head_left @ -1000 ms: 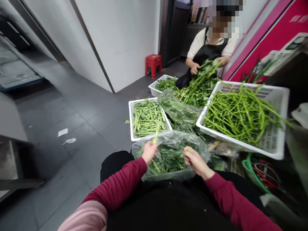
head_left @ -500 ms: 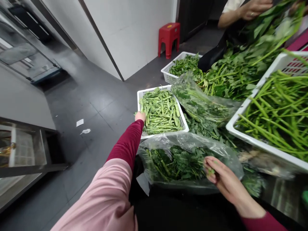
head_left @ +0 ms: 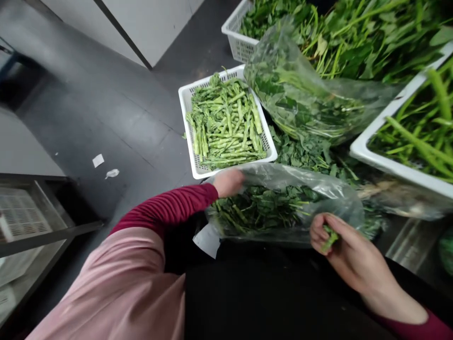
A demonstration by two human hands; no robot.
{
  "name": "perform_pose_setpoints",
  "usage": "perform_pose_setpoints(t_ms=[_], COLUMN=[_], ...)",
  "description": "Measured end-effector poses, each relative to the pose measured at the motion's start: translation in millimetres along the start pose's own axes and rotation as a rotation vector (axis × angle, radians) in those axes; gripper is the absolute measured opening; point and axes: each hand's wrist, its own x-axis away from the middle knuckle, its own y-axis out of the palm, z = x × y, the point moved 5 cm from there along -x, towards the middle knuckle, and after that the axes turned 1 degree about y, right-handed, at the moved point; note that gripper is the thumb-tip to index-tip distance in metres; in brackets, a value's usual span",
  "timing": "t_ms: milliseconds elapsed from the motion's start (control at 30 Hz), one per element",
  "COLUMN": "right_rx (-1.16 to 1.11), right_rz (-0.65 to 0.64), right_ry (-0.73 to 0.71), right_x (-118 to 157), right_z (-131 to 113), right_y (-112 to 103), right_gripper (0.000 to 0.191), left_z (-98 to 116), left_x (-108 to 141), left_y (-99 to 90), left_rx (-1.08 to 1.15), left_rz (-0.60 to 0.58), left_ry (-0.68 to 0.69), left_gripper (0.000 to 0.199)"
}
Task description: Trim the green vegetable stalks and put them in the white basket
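Note:
My left hand (head_left: 229, 182), smeared by motion, is over the left rim of a clear plastic bag (head_left: 329, 184) of leafy greens (head_left: 271, 205); its fingers cannot be made out. Just beyond it a white plastic basket (head_left: 198, 175) holds trimmed broccolini stems (head_left: 231, 123), some laid in a bundle along the left side. To the right of the bag, my right hand (head_left: 348, 250) is turned palm up, its fingers curled round a small piece of green stem (head_left: 331, 237).
Another clear bag of greens (head_left: 300, 94) lies behind, beside loose leaves (head_left: 311, 151). A basket (head_left: 406, 172) of long green stems is at the right, another basket (head_left: 242, 45) at the back. Metal shelving (head_left: 81, 231) is at the left. Scraps (head_left: 98, 160) lie on the floor (head_left: 141, 123).
My left hand has come back from the broccolini basket's left side to the bag. A bundle of stems now lies there. My right hand stays near the bag; the view has tilted down.

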Motion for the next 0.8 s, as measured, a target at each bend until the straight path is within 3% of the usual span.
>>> perform_pose_setpoints(t_ms=[100,167,267,433,633,700,800], right_rx=[-0.007,0.014,0.06,0.274,0.486,0.66,1.118], right_rz=[-0.013,-0.027,-0.053,-0.037,-0.136,-0.139,-0.144], right_ry=[0.002,-0.011,-0.027,-0.085,-0.103,-0.177,-0.381], right_x=[1.9,2.6,2.1,3.3,11.0,7.2,-4.2], right_z=[3.2,4.8,6.5,5.6,11.2,17.5,39.2], right_y=[-2.1,-2.4,-3.1,-3.9,6.3,7.8,12.6], right_gripper=[0.015,0.015,0.014,0.024,0.042,0.045,0.035], left_z=[1.0,-6.4,-15.6,-1.2,47.6,61.3,79.1], left_x=[39.0,51.0,53.1,67.2,108.2,129.0,161.9], left_y=[82.7,115.0,132.9,118.5,66.7,49.2,31.3], left_rx=[-0.267,-0.379,-0.487,-0.612,-0.75,-0.781,-0.805], left_rz=[-0.481,-0.574,-0.575,-0.667,-0.692,-0.663,-0.596], left_ry=[0.197,0.205,0.162,0.206,0.24,0.23,0.22], left_gripper=[0.006,0.005,0.014,0.011,0.011,0.014,0.023])
